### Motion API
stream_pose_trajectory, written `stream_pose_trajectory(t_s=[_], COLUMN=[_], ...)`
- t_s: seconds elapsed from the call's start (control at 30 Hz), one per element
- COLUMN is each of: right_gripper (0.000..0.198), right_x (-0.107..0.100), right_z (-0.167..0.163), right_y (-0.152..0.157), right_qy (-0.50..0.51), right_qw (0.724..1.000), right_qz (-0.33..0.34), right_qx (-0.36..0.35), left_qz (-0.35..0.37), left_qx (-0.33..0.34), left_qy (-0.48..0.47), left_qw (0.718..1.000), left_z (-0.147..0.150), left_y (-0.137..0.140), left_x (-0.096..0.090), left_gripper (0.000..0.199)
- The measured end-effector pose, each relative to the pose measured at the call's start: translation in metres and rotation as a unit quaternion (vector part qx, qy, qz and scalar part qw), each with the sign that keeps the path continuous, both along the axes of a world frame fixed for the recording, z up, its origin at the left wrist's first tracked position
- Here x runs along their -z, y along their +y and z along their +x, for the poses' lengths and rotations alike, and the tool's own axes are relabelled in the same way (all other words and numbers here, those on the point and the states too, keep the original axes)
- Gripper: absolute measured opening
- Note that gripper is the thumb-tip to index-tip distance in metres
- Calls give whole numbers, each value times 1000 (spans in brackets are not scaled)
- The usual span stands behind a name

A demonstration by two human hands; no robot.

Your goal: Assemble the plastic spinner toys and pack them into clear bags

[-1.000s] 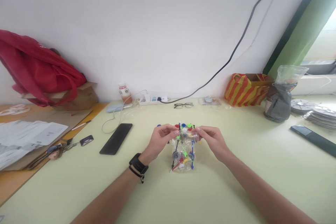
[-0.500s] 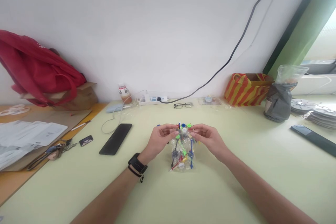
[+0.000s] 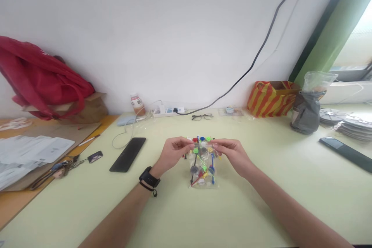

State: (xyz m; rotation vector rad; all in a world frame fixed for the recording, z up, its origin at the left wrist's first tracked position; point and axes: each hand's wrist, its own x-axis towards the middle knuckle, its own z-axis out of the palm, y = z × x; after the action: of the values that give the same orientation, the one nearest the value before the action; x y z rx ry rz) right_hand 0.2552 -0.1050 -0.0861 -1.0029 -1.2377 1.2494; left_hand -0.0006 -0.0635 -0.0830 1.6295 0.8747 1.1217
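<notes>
A clear plastic bag (image 3: 203, 168) holds several small coloured pieces, among them round caps and arrow-shaped sticks in blue, green, red, yellow, white and black. My left hand (image 3: 178, 152) pinches the bag's upper left edge between thumb and fingers. At the upper right edge, my right hand (image 3: 231, 153) grips it the same way. Just behind the bag's top, more loose coloured pieces (image 3: 202, 139) lie on the table, partly hidden by my hands. A black watch and a dark band are on my left wrist.
A black phone (image 3: 128, 154) lies left of my hands. Along the wall are a bottle (image 3: 137, 104), a power strip (image 3: 169, 112), glasses (image 3: 202, 117) and a striped bag (image 3: 271, 99). Keys (image 3: 59, 166) are at left, a dark flat device (image 3: 347, 155) at right.
My hands have drawn slightly apart, and the bag's top edge is now stretched straighter between them. More of the loose pieces behind shows. The view has shifted slightly.
</notes>
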Motion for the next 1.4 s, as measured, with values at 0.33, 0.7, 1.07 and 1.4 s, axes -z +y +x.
stream_pose_trajectory(t_s=[0.33, 0.7, 1.07, 1.4], right_gripper=[19, 20, 20, 36], right_x=[7, 4, -2, 5], right_z=[3, 2, 3, -3], right_y=[6, 4, -1, 2], right_qy=[45, -18, -74, -115], right_qw=[999, 999, 994, 985], right_qz=[1, 31, 82, 122], right_qx=[-10, 9, 1, 37], left_qz=[-12, -12, 5, 13], left_qx=[10, 5, -15, -13], left_qy=[-19, -25, -26, -11], left_qw=[1000, 1000, 1000, 1000], left_z=[1, 4, 3, 6], left_y=[-1, -4, -2, -2], left_x=[-4, -2, 1, 4], left_gripper=[21, 25, 14, 31])
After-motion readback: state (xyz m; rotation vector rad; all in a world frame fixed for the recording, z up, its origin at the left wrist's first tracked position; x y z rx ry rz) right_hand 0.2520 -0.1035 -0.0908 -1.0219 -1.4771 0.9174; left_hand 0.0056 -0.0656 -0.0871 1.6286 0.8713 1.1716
